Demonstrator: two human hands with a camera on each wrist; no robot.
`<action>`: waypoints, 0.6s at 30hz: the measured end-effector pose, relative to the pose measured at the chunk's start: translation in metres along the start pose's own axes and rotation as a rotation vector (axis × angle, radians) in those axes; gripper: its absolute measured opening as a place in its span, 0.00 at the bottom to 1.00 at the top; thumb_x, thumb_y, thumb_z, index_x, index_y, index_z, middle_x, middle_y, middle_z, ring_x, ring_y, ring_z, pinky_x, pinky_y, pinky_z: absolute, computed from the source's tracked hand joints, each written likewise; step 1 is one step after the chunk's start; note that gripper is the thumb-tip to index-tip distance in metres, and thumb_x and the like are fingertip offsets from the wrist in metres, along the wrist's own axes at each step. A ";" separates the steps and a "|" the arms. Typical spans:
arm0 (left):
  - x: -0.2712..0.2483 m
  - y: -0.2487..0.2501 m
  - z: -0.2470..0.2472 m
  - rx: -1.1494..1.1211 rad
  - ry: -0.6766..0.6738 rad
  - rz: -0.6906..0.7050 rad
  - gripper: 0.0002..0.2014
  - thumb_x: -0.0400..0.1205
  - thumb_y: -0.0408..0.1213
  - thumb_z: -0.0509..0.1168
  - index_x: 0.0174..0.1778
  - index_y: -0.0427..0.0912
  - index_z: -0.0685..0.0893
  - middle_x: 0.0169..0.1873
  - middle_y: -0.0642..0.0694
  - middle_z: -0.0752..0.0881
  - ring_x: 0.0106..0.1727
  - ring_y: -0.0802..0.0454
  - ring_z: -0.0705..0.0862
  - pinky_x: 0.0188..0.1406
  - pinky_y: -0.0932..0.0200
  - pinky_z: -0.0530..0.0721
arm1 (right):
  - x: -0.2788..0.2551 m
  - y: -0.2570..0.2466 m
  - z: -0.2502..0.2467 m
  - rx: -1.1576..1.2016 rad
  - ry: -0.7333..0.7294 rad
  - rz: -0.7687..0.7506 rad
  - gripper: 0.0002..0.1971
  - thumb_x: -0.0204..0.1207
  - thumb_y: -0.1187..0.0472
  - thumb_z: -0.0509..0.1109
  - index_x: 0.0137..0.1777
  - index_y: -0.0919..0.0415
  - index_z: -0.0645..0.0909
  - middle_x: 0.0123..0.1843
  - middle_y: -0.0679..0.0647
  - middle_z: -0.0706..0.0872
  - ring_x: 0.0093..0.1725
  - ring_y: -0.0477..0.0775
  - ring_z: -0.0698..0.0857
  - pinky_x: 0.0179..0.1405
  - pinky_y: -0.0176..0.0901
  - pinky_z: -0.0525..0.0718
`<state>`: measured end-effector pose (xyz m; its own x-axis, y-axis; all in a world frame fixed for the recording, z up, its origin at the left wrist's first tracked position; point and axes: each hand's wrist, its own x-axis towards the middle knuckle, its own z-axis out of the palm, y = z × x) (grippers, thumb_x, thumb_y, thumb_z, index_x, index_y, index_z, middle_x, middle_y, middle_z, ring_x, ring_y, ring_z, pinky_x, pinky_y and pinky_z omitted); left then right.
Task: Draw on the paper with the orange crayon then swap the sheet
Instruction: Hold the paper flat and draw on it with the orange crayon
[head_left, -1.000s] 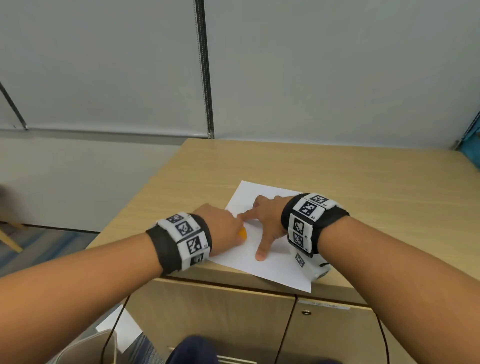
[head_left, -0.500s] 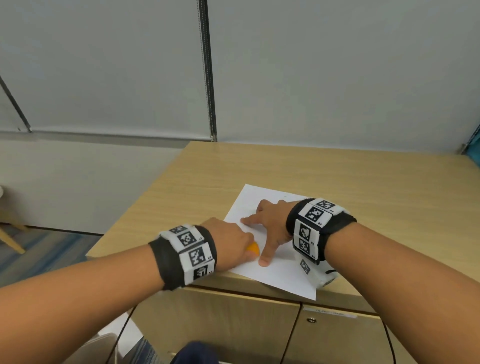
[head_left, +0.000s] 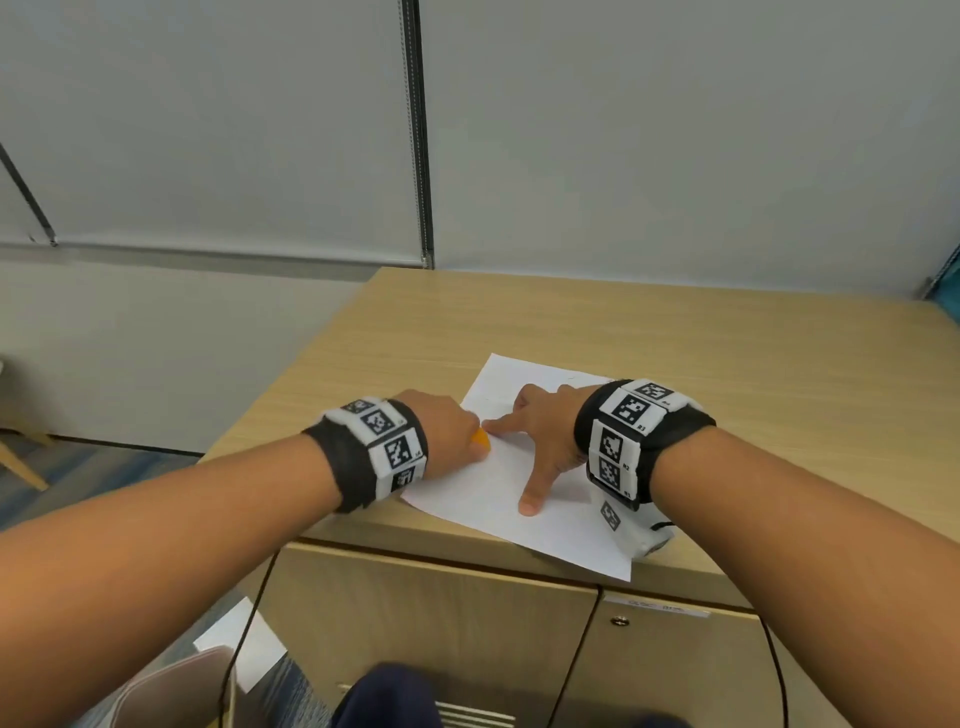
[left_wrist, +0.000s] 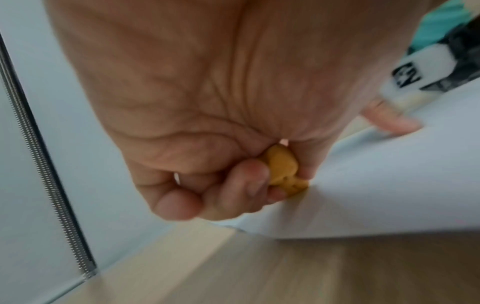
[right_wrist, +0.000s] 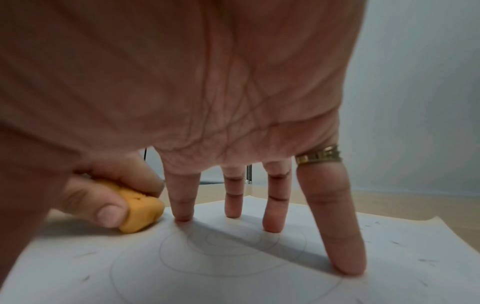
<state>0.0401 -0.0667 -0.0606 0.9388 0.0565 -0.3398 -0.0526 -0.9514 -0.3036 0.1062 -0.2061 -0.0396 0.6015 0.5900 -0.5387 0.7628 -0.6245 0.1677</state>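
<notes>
Fingers (left_wrist: 249, 185) and thumb of the left hand (head_left: 447, 436) pinched a stubby orange crayon (right_wrist: 140, 214), its tip touching the paper (head_left: 488, 499) near the left edge. Beside it, the right hand (head_left: 545, 431) lay spread, straight fingertips (right_wrist: 348, 267) pressing the sheet flat over faint spiral lines (right_wrist: 233, 255). The paper rested on a wooden cabinet top (head_left: 727, 353), one corner overhanging the front edge.

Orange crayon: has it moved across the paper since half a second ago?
Yes. Against the paper, the orange crayon has moved away from the person, along the left edge toward the far corner.
</notes>
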 end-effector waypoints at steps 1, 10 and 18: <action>0.003 -0.002 -0.003 -0.003 -0.001 -0.012 0.25 0.89 0.57 0.44 0.67 0.45 0.77 0.44 0.47 0.77 0.45 0.47 0.79 0.47 0.52 0.78 | 0.000 0.000 0.000 -0.001 -0.002 0.000 0.59 0.63 0.31 0.81 0.89 0.34 0.48 0.84 0.53 0.59 0.79 0.65 0.69 0.73 0.64 0.76; -0.024 0.021 0.011 -0.056 0.041 0.044 0.23 0.89 0.56 0.46 0.62 0.44 0.78 0.51 0.42 0.84 0.42 0.47 0.77 0.43 0.52 0.74 | 0.002 -0.001 -0.001 0.003 -0.013 0.014 0.59 0.63 0.31 0.81 0.89 0.33 0.47 0.85 0.52 0.57 0.81 0.64 0.67 0.74 0.65 0.74; -0.020 0.023 0.007 -0.101 0.004 0.056 0.23 0.89 0.54 0.48 0.62 0.41 0.80 0.51 0.41 0.84 0.43 0.46 0.78 0.44 0.53 0.76 | -0.001 -0.001 -0.001 0.003 -0.018 0.017 0.59 0.64 0.32 0.81 0.89 0.33 0.47 0.86 0.51 0.55 0.81 0.65 0.68 0.74 0.65 0.75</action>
<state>0.0175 -0.0879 -0.0672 0.9368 0.0010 -0.3498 -0.0708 -0.9787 -0.1925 0.1050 -0.2049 -0.0382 0.6100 0.5697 -0.5508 0.7517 -0.6359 0.1749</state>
